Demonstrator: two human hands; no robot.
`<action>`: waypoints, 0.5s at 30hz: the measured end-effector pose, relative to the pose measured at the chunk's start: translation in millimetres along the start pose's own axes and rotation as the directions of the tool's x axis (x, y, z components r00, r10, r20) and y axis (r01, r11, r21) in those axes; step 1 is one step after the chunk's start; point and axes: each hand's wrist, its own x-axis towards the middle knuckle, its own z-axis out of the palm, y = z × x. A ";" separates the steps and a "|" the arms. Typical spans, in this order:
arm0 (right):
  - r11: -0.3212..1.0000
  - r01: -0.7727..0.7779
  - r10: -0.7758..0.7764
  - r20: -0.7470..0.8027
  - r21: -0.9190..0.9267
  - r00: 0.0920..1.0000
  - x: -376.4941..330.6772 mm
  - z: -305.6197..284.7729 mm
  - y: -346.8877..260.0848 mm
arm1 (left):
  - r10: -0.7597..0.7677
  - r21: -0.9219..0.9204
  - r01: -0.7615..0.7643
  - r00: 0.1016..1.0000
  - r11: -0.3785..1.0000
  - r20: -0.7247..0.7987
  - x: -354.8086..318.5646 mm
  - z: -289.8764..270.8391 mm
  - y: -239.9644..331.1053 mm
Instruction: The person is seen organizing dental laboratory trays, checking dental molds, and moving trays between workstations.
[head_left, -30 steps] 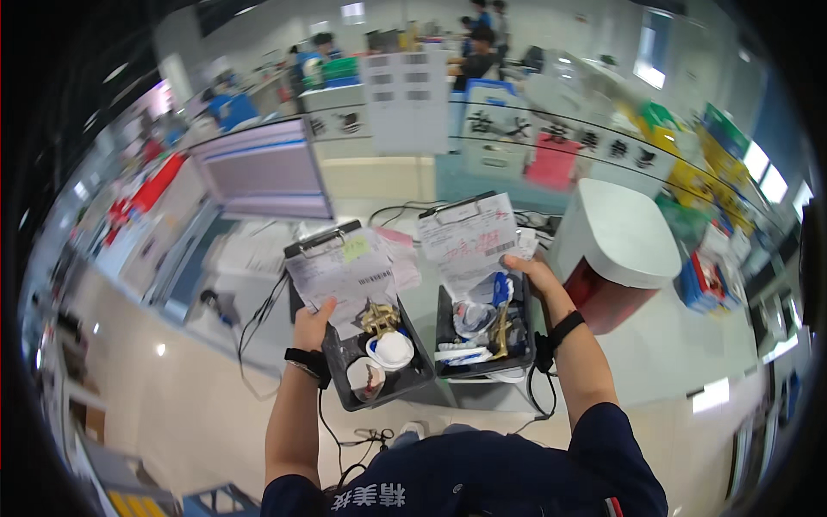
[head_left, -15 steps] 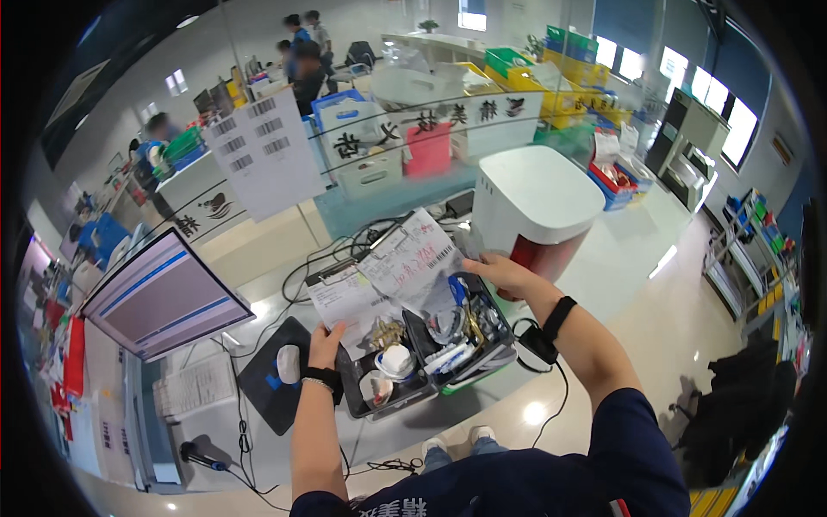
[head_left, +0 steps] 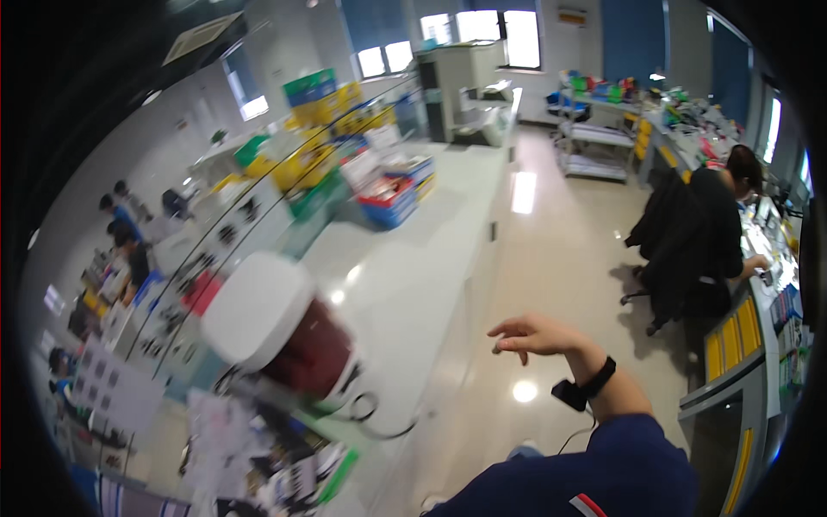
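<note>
My right grip (head_left: 530, 336) is loosely curled, fingers apart, over the pale glossy floor (head_left: 568, 267); no object discernible in it. Left grip out of view, state unknown. Blurred pile of white paper sheets and dark pieces (head_left: 280, 457) rests on the white glossy worktop (head_left: 413, 241), well left of my right grip. Pile looks set down; remaining handling, I cannot judge.

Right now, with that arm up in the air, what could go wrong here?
Two things, possibly. The papers and small items crowd together beside the white-topped container, so a knock might mix or spill them; the left hand is out of view, so I can't tell whether it steadies them. Also, the right hand hangs over the floor with a seated co-worker farther right, so a careless step that way might end in a bump.
</note>
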 end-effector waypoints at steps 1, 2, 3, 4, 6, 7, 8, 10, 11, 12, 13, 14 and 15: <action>0.996 -0.015 0.021 -0.059 0.089 0.998 -18.7 -25.9 12.6 | 0.092 -0.054 -0.089 0.994 0.995 0.057 -22.0 21.0 20.4; 0.983 -0.038 0.061 -0.125 0.180 0.990 -43.9 -51.7 31.7 | 0.182 -0.120 -0.167 0.976 0.979 0.123 -48.9 44.7 41.5; 0.969 0.019 0.018 -0.143 0.248 0.990 -57.2 -72.0 50.2 | 0.153 -0.089 -0.136 0.963 0.987 0.223 -81.0 75.8 43.5; 0.947 0.079 -0.028 -0.164 0.311 0.986 -66.5 -92.2 68.9 | 0.123 -0.055 -0.111 0.939 0.992 0.320 -114.5 107.7 48.2; 0.904 0.044 0.056 -0.219 0.426 0.974 -77.9 -124.7 103.0 | 0.078 -0.230 0.131 0.691 0.964 0.719 -150.8 177.1 145.8; 0.890 -0.007 0.103 -0.187 0.456 0.977 -71.7 -137.4 113.2 | 0.130 -0.273 0.189 0.546 0.943 0.827 -166.1 210.7 159.8; 0.883 -0.011 0.087 -0.142 0.470 0.986 -66.5 -148.5 125.6 | 0.147 -0.289 0.189 0.539 0.938 0.829 -178.7 234.8 187.0; 0.896 0.018 -0.017 -0.007 0.444 1.000 -66.6 -179.4 126.6 | 0.076 -0.259 0.651 0.296 0.713 0.952 -210.9 277.1 252.9; 0.922 0.021 -0.054 0.077 0.386 0.996 -65.5 -200.0 136.7 | 0.147 -0.307 0.679 0.284 0.667 0.947 -225.4 300.0 282.4; 0.947 -0.011 -0.026 0.113 0.320 0.993 -61.7 -224.3 148.3 | 0.170 -0.314 0.686 0.271 0.656 0.948 -245.5 328.4 301.6; 0.944 -0.035 0.006 0.088 0.327 0.996 -57.1 -250.0 163.5 | 0.166 -0.276 0.683 0.224 0.676 0.960 -265.5 357.8 319.6; 0.941 -0.049 0.024 0.079 0.335 0.997 -49.4 -273.8 181.3 | 0.152 -0.244 0.667 0.194 0.704 0.969 -284.0 383.1 334.3; 0.930 -0.039 0.046 -0.010 0.366 0.999 -46.0 -299.9 199.3 | 0.209 -0.283 0.635 0.192 0.719 0.959 -305.8 413.7 347.1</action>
